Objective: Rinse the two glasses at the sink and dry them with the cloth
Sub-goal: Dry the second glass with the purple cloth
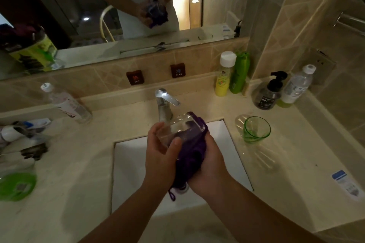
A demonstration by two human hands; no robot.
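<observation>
Over the white sink (130, 163) my left hand (160, 150) grips a clear glass (177, 126), tilted with its mouth toward the tap. My right hand (209, 165) clutches a purple cloth (191, 154) pressed against the glass's right side and bunched under it; a loop of the cloth hangs below. A green glass (255, 129) stands upright on the counter to the right of the sink, apart from both hands. The chrome tap (165, 104) rises just behind the clear glass; no water stream is visible.
Yellow and green bottles (231, 73), a black pump bottle (269, 92) and a water bottle (296, 85) line the back right. Another clear bottle (67, 102) stands back left, with toiletries and a green lid (16, 185) at the left. A small packet (346, 184) lies front right.
</observation>
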